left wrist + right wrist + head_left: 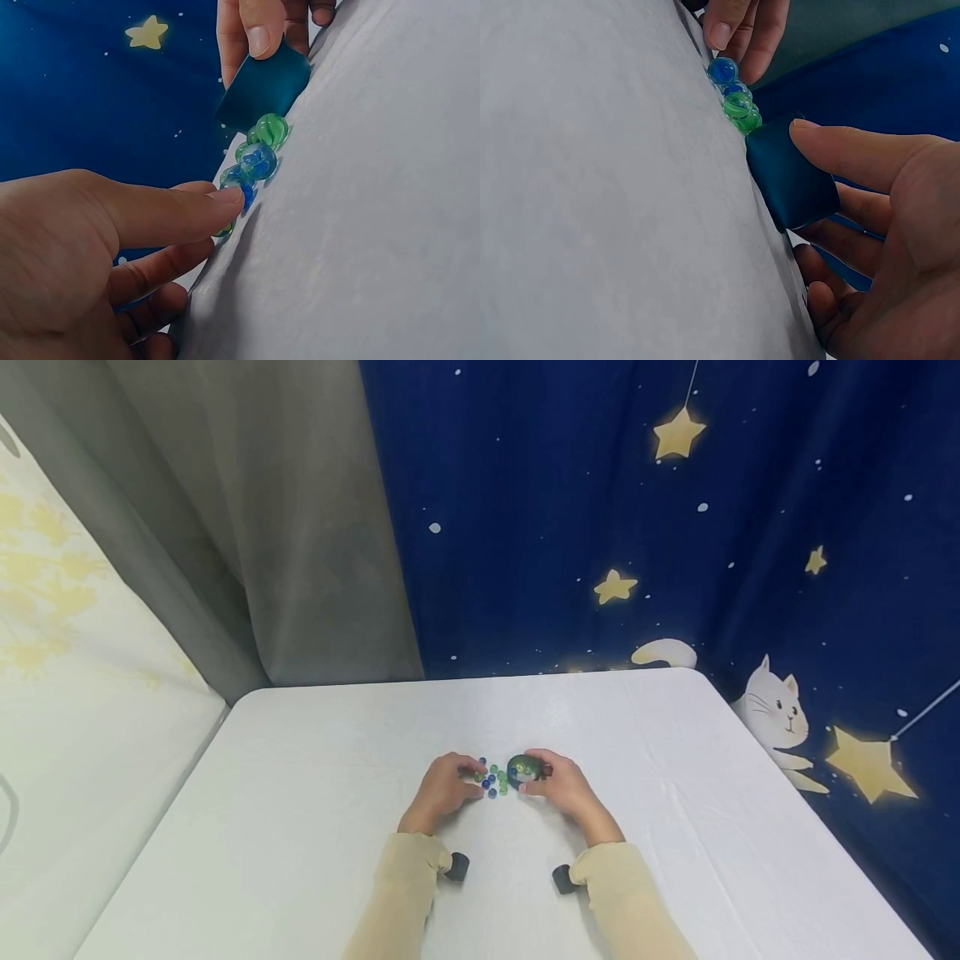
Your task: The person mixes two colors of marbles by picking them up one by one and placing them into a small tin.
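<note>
Both hands sit mid-table in head view: left hand point(442, 789) at 9 o'clock of a marble cluster point(491, 779), fingers curled loosely toward it; right hand point(564, 785) at 3 o'clock, gripping a small dark cup point(522, 768) tipped on its side w/ mouth facing the marbles. White table point(300, 827) under everything; star-and-cat backdrop point(675, 527) behind, grey curtain point(262, 527) at 11 o'clock.

Left wrist view: left hand's fingers point(180, 214) extended, tip of one touching a blue marble point(244, 187); green and blue marbles run in a row toward 1 o'clock, ending at the cup.

Right wrist view: right hand's thumb point(847, 150) and fingers clamp the cup's sides; marbles touch its rim at 11 o'clock, left hand's fingertips just beyond them.
</note>
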Demonstrator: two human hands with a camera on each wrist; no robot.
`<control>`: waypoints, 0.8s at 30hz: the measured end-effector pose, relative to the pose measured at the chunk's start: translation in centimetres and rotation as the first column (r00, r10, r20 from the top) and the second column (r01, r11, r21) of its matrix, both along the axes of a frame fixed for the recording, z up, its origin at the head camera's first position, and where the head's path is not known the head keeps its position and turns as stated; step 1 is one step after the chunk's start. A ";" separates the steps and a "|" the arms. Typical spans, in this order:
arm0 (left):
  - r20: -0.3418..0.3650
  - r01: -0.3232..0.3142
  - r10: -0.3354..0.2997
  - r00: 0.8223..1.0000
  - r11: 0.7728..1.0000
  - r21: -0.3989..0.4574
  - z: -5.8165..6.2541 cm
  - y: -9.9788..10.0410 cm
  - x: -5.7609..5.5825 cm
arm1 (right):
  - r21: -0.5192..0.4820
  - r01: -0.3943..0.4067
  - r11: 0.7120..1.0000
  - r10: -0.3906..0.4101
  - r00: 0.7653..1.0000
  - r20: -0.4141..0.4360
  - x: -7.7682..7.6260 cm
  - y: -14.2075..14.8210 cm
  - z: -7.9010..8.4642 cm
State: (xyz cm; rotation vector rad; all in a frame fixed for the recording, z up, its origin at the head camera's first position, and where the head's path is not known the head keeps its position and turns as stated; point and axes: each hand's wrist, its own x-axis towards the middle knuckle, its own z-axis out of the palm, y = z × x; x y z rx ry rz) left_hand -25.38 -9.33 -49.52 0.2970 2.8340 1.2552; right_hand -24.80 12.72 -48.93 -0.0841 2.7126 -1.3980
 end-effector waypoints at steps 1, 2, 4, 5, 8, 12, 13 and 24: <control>0.001 -0.002 0.002 1.000 1.000 0.000 0.0 0.0 0.0 | 0.000 0.000 1.000 0.000 1.000 0.001 0.0 0.0 0.0; -0.003 0.002 -0.002 1.000 1.000 -0.004 0.0 0.0 0.0 | -0.002 -0.001 1.000 0.001 1.000 0.002 0.0 0.0 0.1; -0.004 0.001 -0.001 1.000 1.000 -0.002 0.0 0.1 0.1 | -0.004 -0.003 1.000 0.003 1.000 0.003 0.1 0.1 0.1; -0.006 0.000 0.000 1.000 1.000 -0.002 0.0 0.1 0.1 | -0.005 -0.004 1.000 0.004 1.000 0.003 0.1 0.1 0.1; -0.007 -0.001 0.001 1.000 1.000 -0.001 -0.1 0.2 0.2 | -0.007 -0.006 1.000 0.006 1.000 0.004 0.2 0.2 0.2; -0.011 -0.002 0.002 1.000 1.000 0.008 -0.1 0.3 0.3 | -0.006 -0.008 1.000 0.008 1.000 0.003 0.3 0.2 0.2; -0.012 -0.001 0.001 1.000 1.000 0.011 -0.1 0.3 0.3 | -0.004 -0.009 1.000 0.009 1.000 0.001 0.3 0.2 0.2; -0.011 -0.016 0.016 1.000 1.000 0.002 0.0 0.4 0.3 | -0.008 -0.009 1.000 0.009 1.000 -0.006 0.3 0.3 0.1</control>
